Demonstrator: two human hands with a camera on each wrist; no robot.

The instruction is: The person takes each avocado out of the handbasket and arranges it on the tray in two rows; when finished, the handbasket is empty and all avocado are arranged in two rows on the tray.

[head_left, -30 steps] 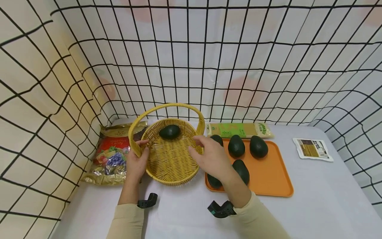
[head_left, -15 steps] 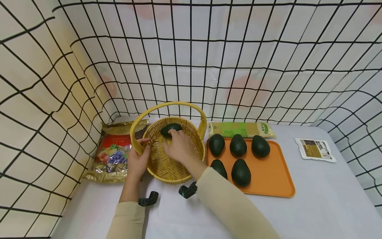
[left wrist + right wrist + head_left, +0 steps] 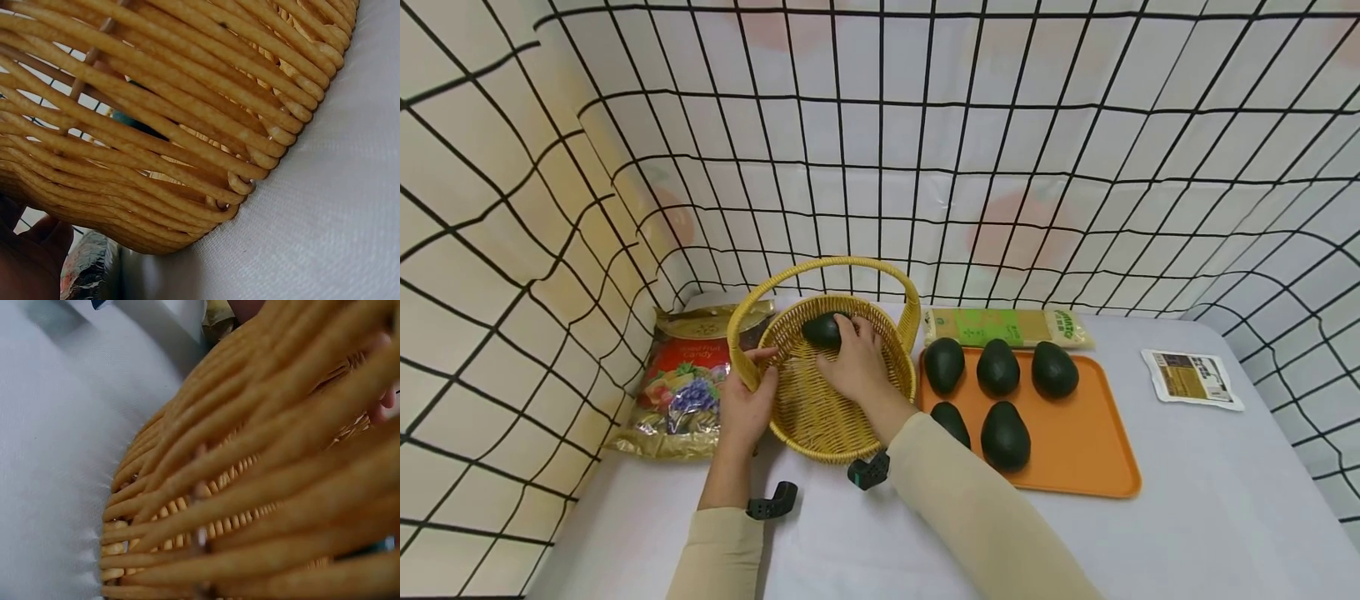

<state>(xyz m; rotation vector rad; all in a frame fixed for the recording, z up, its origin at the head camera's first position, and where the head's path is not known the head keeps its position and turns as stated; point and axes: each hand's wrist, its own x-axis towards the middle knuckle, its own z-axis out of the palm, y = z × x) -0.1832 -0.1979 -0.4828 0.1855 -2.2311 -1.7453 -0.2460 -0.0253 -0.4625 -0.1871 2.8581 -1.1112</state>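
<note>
A yellow wicker basket (image 3: 808,417) with a hoop handle stands on the white table. My left hand (image 3: 747,400) grips its left rim at the foot of the handle. Inside it, my right hand (image 3: 850,360) lies over a dark green avocado (image 3: 820,330) at the back, fingers curled round it. Both wrist views show only the basket's woven wall (image 3: 187,125) (image 3: 250,487) from close up. To the basket's right, an orange tray (image 3: 1075,433) carries several more avocados (image 3: 997,367).
A fruit candy bag (image 3: 683,379) lies left of the basket. A pale noodle packet (image 3: 1006,327) sits behind the tray, and a small sachet (image 3: 1191,377) lies at far right. Grid-patterned cloth walls close in the back and sides.
My right hand moved from the basket's right rim into the basket and closed its fingers over the avocado. The left hand has stayed on the rim.
</note>
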